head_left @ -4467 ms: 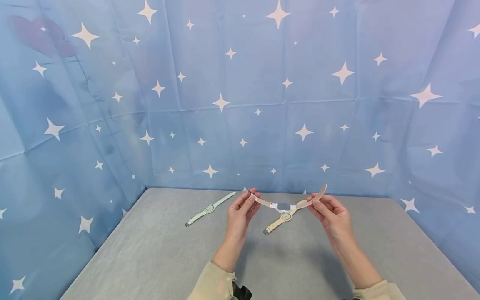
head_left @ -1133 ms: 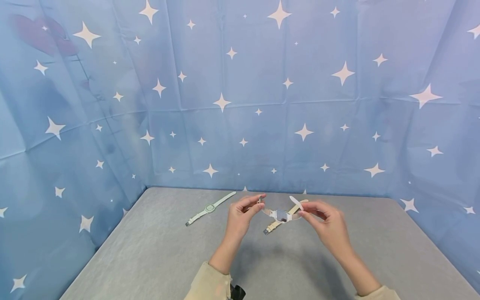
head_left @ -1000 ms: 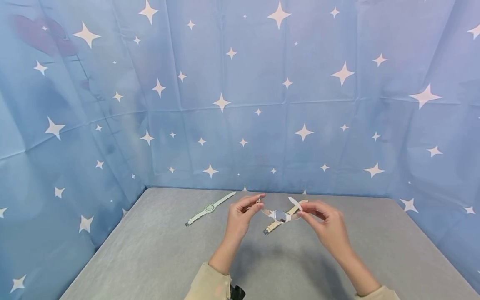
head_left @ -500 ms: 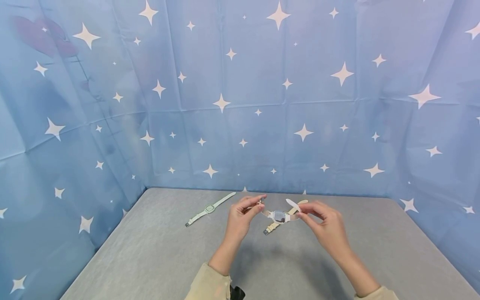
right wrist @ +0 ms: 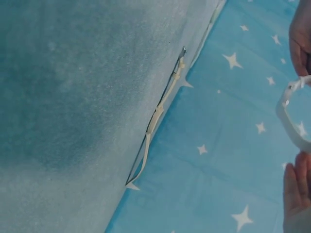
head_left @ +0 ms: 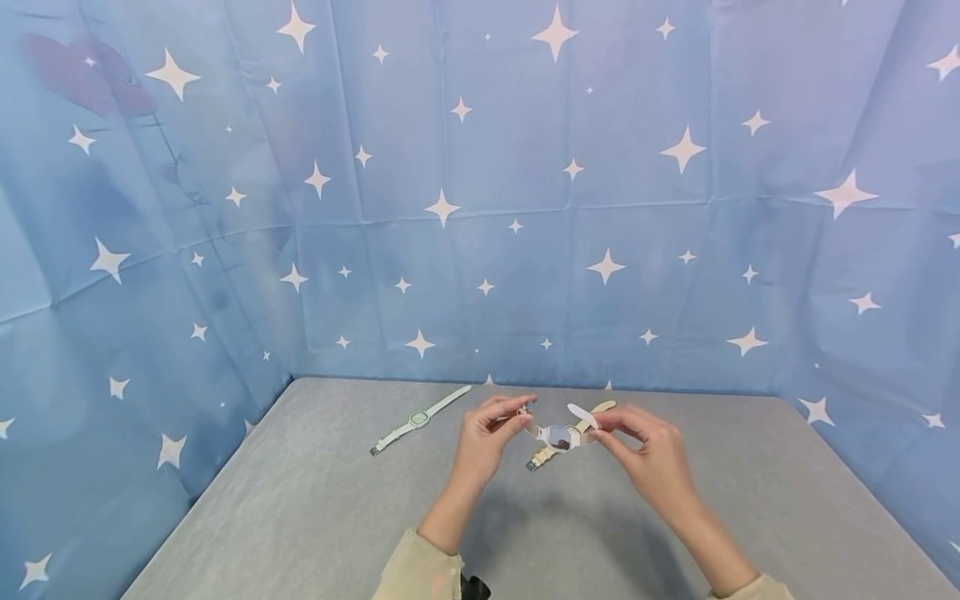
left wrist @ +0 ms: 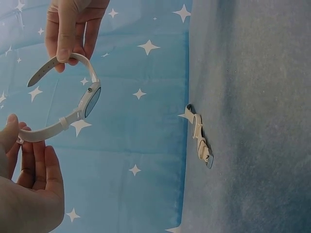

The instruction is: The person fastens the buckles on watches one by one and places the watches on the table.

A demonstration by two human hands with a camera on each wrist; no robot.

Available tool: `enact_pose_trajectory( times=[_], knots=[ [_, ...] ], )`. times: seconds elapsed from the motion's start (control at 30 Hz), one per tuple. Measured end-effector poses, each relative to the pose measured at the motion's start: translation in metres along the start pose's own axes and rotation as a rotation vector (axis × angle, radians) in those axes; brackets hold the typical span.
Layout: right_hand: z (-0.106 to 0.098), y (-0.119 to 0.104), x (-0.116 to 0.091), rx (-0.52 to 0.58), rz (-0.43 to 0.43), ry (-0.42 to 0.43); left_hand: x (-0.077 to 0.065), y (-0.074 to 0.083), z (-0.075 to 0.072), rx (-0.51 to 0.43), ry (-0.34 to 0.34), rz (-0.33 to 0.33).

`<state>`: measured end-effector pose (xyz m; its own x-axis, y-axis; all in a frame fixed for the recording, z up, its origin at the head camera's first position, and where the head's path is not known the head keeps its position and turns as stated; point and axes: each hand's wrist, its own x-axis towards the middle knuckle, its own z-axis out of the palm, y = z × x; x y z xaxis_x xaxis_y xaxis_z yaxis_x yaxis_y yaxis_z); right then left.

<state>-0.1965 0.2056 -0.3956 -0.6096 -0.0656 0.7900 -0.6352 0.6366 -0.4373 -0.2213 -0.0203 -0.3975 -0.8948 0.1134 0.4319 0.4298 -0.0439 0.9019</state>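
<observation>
A white wristwatch hangs above the table between both hands, its strap unfastened and bent into a curve. My left hand pinches the buckle end between thumb and fingers. The strap's other half is pinched by my right hand, and its free tip points up and left. In the left wrist view the watch case appears side-on, between the left hand below and the right hand above. The right wrist view catches only part of the white strap at its edge.
A cream wristwatch lies flat on the grey table, partly hidden behind the held watch. Farther left lies a pale green wristwatch. A blue star-patterned curtain stands behind the table.
Earlier the white watch was stretched wide between the hands; now the right hand is closer and the strap tip bends leftward. Over the last second, the tip has shifted slightly left towards the buckle.
</observation>
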Motion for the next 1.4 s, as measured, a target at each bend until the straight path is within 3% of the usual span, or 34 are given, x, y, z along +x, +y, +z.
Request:
enact_pose_trajectory(
  times=[0.77,1.1,1.4],
  knots=[
    [0.0024,-0.0034,-0.0020,-0.031,0.010,-0.037,-0.0019,-0.0033,0.0034,-0.011,-0.055,0.029],
    [0.0038,-0.0039,-0.0007,-0.001,-0.030,-0.041,-0.0024,-0.0005,0.0053,0.033,-0.066,-0.032],
    [0.0047,-0.0078,-0.0008,-0.016,-0.016,-0.052,-0.0027,0.0002,0.0071,0.048,-0.078,-0.037]
  ],
)
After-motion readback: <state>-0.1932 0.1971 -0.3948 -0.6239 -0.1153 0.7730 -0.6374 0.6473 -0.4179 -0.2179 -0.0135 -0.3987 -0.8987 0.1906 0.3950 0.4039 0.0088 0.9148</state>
